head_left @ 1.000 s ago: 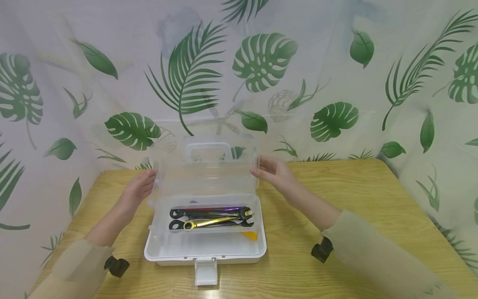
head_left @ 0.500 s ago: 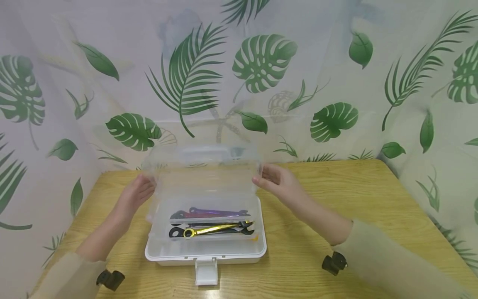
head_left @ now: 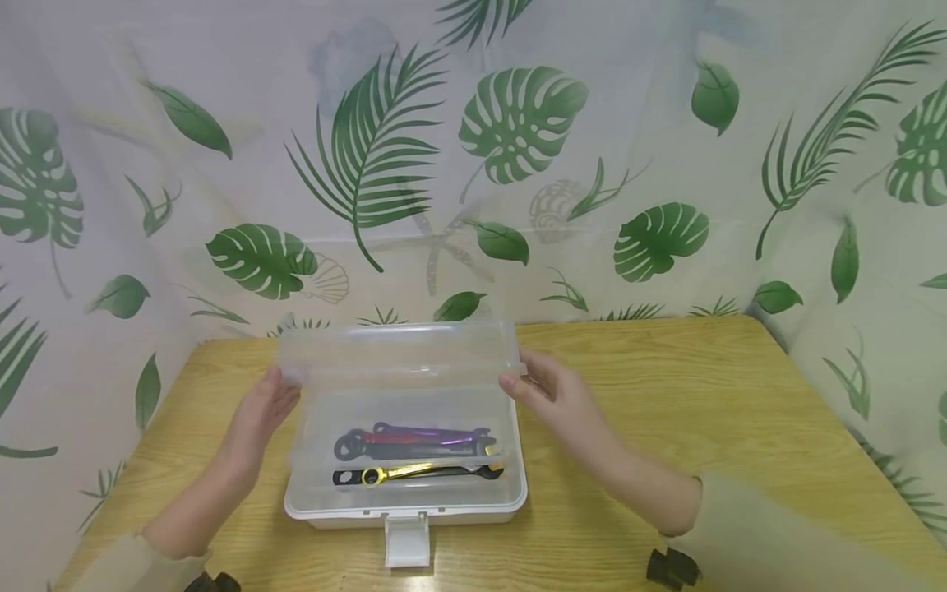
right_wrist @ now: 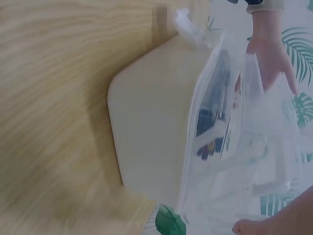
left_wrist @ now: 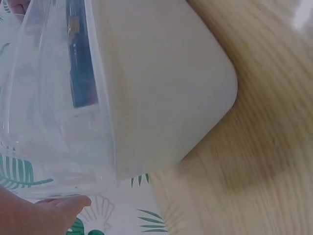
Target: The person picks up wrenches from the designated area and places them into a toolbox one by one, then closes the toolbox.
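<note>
A white toolbox (head_left: 348, 510) with a half-raised translucent lid (head_left: 399, 349) sits on the table. My left hand (head_left: 247, 427) holds the lid's left end, its thumb up at the edge. On the opposite end, my right hand (head_left: 565, 411) grips the lid between thumb and fingers. Inside, a yellow combination wrench (head_left: 407, 471) lies over a black wrench (head_left: 481, 472). Behind them, a purple wrench (head_left: 432, 432) and more dark and red wrenches show through the cloudy plastic. The white latch (head_left: 408, 540) hangs down in front. A lid handle (right_wrist: 274, 181) shows in the right wrist view.
The wooden table (head_left: 666, 386) extends on both sides of the box. A leaf-print cloth (head_left: 562, 148) stands close behind the table's back edge. A black wrist camera (head_left: 672, 567) is strapped at the right sleeve.
The lid has swung forward and lower, with both hands coming down along with it. Inside, the rows of wrenches have shifted toward the front of the box.
</note>
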`<state>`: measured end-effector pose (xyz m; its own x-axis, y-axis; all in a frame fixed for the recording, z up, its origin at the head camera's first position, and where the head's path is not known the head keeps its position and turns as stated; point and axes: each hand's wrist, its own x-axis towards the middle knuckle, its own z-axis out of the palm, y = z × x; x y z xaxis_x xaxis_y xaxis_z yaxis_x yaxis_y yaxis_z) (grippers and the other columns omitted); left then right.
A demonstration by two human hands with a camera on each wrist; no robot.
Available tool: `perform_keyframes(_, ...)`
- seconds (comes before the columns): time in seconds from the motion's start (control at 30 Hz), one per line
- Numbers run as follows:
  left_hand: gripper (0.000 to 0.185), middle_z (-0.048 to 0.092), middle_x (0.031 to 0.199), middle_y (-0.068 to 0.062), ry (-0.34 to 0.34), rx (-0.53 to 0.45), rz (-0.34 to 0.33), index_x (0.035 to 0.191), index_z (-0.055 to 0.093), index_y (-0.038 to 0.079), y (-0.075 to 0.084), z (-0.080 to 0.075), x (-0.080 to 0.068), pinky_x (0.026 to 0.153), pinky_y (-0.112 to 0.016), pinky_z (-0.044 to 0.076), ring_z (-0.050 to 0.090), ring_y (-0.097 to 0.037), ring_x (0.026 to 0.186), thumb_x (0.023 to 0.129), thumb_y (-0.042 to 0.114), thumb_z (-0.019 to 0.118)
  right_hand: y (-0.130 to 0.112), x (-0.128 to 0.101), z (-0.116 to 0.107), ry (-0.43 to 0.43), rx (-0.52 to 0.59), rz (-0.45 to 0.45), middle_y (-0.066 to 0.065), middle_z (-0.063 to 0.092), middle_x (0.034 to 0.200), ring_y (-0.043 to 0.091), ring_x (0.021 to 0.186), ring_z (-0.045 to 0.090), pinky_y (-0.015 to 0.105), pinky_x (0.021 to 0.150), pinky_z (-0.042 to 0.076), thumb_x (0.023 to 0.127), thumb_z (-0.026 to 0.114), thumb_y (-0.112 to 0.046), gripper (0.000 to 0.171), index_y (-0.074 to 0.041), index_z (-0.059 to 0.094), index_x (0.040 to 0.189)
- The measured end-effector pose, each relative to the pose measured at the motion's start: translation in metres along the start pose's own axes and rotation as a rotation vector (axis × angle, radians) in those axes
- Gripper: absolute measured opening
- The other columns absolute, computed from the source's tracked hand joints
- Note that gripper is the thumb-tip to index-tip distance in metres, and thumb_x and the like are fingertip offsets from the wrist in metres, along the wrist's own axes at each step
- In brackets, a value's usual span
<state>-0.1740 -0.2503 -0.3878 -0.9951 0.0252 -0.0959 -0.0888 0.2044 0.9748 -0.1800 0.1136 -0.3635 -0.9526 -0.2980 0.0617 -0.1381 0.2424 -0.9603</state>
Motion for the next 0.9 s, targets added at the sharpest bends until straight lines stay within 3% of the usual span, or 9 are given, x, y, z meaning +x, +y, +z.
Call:
perform_keyframes(0.2,0.076,0.024,0.170,-0.035,0.079,-0.015,0.038,0.163,0.022,-0.012,-0.008,0.006,-0.008,0.135,-0.059,0.014,0.023,-0.050,0.160,0.115,0.047,0.026,0.004,-0.012,0.008,0.024,0.026,-0.008,0.024,0.047,0.163,0.039,0.154,0.044,0.048,0.125,0.040,0.110,0.055,-0.022,0.057,0.008,0.041,0.158)
perform_keyframes(0.4,0.067,0.036,0.167,-0.030,0.116,0.085,0.103,0.161,0.032,-0.006,-0.020,0.009,-0.019,0.131,-0.060,0.024,0.034,-0.045,0.156,0.114,0.040,0.039,0.010,-0.021,0.014,0.019,0.075,-0.025,0.030,0.040,0.165,0.044,0.153,0.043,0.034,0.118,0.046,0.107,0.062,-0.013,0.063,0.013,0.036,0.158)
perform_keyframes(0.47,0.064,0.039,0.166,-0.029,0.121,0.108,0.120,0.162,0.033,-0.005,-0.024,0.010,-0.022,0.130,-0.053,0.028,0.037,-0.042,0.154,0.114,0.036,0.041,0.011,-0.024,0.015,0.019,0.075,-0.036,0.030,0.040,0.165,0.045,0.153,0.043,0.033,0.119,0.044,0.105,0.063,-0.011,0.064,0.013,0.036,0.158)
perform_keyframes(0.57,0.061,0.042,0.164,-0.030,0.132,0.133,0.139,0.162,0.033,-0.006,-0.029,0.011,-0.025,0.124,-0.032,0.036,0.041,-0.041,0.152,0.113,0.030,0.043,0.014,-0.028,0.017,0.029,0.060,-0.047,0.029,0.042,0.164,0.044,0.153,0.043,0.035,0.121,0.041,0.104,0.065,-0.010,0.063,0.012,0.038,0.157)
perform_keyframes(0.7,0.061,0.042,0.163,-0.031,0.138,0.148,0.154,0.163,0.030,-0.006,-0.036,0.013,-0.028,0.118,-0.023,0.039,0.044,-0.042,0.150,0.113,0.027,0.044,0.018,-0.033,0.019,0.049,0.034,-0.068,0.028,0.042,0.164,0.044,0.153,0.043,0.037,0.123,0.038,0.103,0.068,-0.009,0.064,0.011,0.040,0.157)
perform_keyframes(0.8,0.060,0.045,0.161,-0.032,0.144,0.162,0.173,0.163,0.030,-0.006,-0.042,0.013,-0.031,0.113,-0.016,0.043,0.056,-0.017,0.140,0.113,0.024,0.043,0.020,-0.037,0.022,0.063,0.022,-0.086,0.027,0.040,0.165,0.044,0.153,0.042,0.037,0.123,0.036,0.102,0.069,-0.008,0.066,0.011,0.039,0.157)
perform_keyframes(0.9,0.058,0.048,0.157,-0.034,0.151,0.162,0.198,0.162,0.031,-0.008,-0.048,0.014,-0.033,0.101,-0.001,0.040,0.054,0.013,0.121,0.112,0.018,0.045,0.026,-0.041,0.026,0.076,0.001,-0.109,0.025,0.039,0.167,0.044,0.154,0.042,0.037,0.123,0.036,0.100,0.071,-0.008,0.069,0.009,0.038,0.158)
